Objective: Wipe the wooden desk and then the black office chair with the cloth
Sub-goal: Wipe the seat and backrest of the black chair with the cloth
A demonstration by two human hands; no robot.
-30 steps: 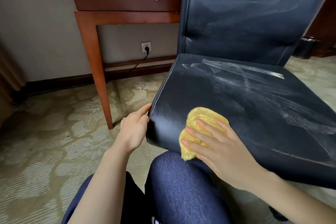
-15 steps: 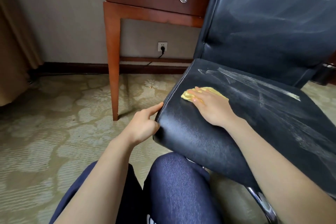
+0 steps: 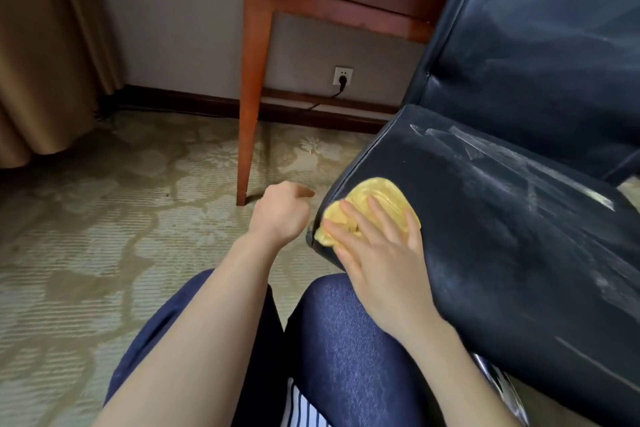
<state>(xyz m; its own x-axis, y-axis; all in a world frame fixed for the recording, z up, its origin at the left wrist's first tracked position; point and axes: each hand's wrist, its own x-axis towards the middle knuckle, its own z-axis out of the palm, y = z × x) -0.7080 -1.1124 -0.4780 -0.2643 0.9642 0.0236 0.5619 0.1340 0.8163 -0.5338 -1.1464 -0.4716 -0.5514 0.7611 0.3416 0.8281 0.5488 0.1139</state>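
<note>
Right hand (image 3: 381, 263): your fingers lie straight and spread; the palm presses the yellow cloth (image 3: 377, 196) flat.
Cloth: bunched on the near left corner of the black chair (image 3: 519, 253) seat, lapping over its edge.
Left hand (image 3: 280, 213): at 9 o'clock of the cloth, just beside the seat corner; fingers curled in, holding nothing; whether it touches the seat is hard to tell.
Seat: pale streaks run toward 3 o'clock.
Desk (image 3: 249, 97): its wooden leg stands at 11 o'clock of your left hand.
</note>
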